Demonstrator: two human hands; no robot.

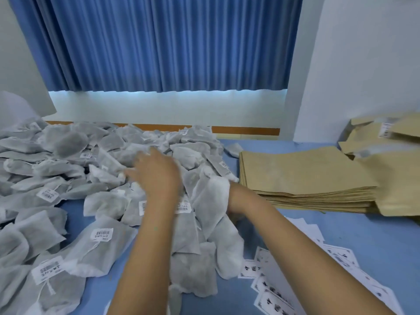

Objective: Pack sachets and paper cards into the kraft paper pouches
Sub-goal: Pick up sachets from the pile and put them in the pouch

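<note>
sachets (68,169): big loose heap of grey-white sachets, covers the left and middle of the table (363,235), runs back to its far edge.
labels: some sachets show a white barcode label (101,234); print is too small to read.
left hand (156,176): mine, back up, stretched over the middle of the heap. Fingers (136,161) are spread and fairly straight, blurred, and grip nothing I can see.
upright sachet (211,196): stands on edge out of the heap, right against my right hand.
right hand (234,198): at the right edge of the heap, just beside the pouch stack. Only the wrist and the heel of the hand show. The fingers are hidden behind that sachet, so I can't tell whether it grips or not.
kraft pouches (302,173): flat, neat brown stack on the table, right of the heap, empty-looking.
loose pouches (386,137): jumbled brown pile behind and right of the stack, blurred, one with a white label.
paper cards (272,289): white printed cards, fanned out on the table under my right forearm, near edge.
background: blue pleated curtain (159,42) behind the table, white wall (363,53) at right.
</note>
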